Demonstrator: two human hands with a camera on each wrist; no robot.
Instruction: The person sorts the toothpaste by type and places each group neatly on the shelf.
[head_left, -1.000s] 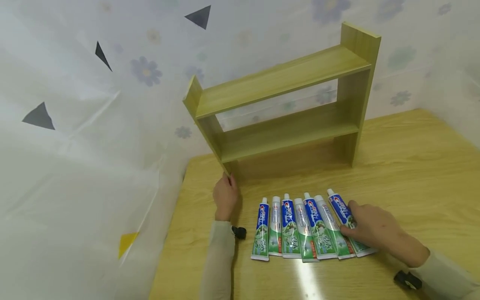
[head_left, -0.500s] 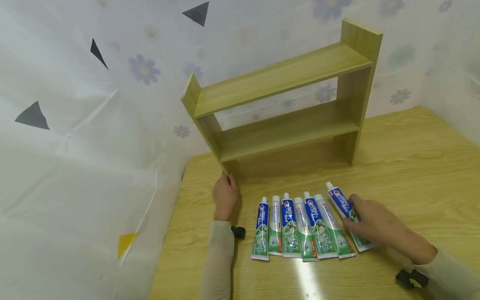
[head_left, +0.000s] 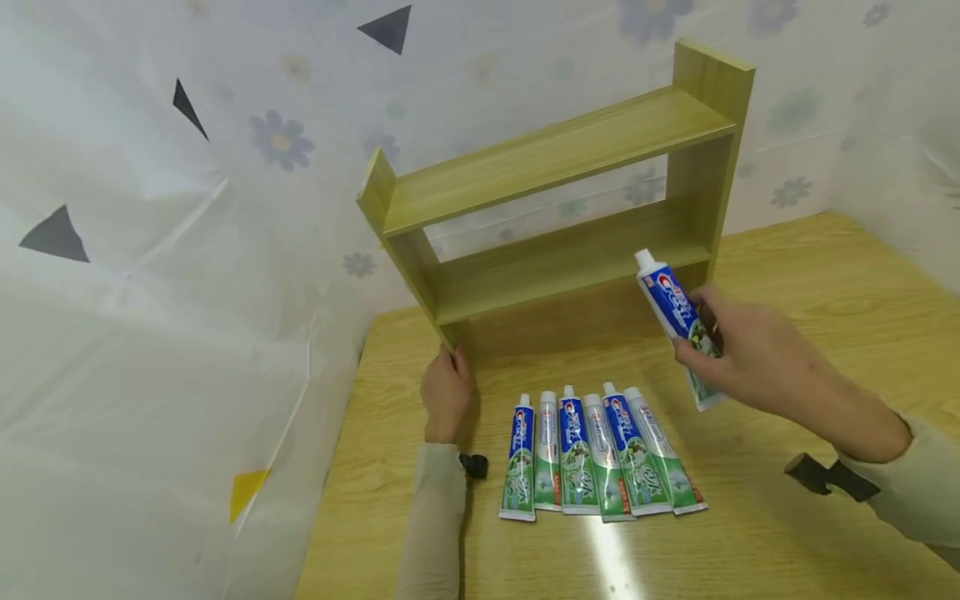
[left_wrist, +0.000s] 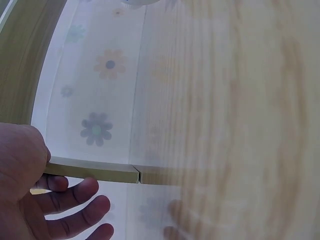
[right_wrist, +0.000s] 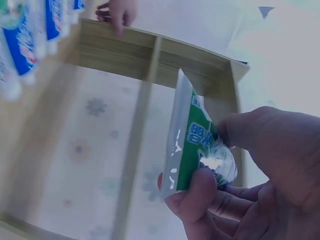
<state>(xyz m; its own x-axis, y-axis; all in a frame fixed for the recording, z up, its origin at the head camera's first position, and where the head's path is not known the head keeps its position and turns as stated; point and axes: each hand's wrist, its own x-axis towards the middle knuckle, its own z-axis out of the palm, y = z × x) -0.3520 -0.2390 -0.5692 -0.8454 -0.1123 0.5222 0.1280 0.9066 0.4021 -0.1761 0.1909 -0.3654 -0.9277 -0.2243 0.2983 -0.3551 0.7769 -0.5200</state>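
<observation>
My right hand (head_left: 765, 358) grips a blue, white and green toothpaste tube (head_left: 670, 298) in the air in front of the wooden shelf (head_left: 555, 175), its white cap tilted up towards the shelf. In the right wrist view, fingers and thumb wrap the tube (right_wrist: 187, 145) near its flat crimped end. My left hand (head_left: 447, 396) holds the bottom front corner of the shelf's left side panel. The left wrist view has the wooden edge (left_wrist: 95, 172) between the thumb side and the loosely bent fingers (left_wrist: 85, 215). Several more toothpaste tubes (head_left: 577, 454) lie side by side on the table.
The two-tier shelf stands at the back of the wooden table (head_left: 817, 333), against a flower-patterned sheet (head_left: 450, 75). Its middle board (head_left: 570, 267) lies just beyond the raised tube. A pale plastic sheet (head_left: 150, 375) hangs along the left side.
My right hand has lifted the rightmost toothpaste tube off the table and carried it up and forward towards the shelf. The left hand keeps its hold on the side panel.
</observation>
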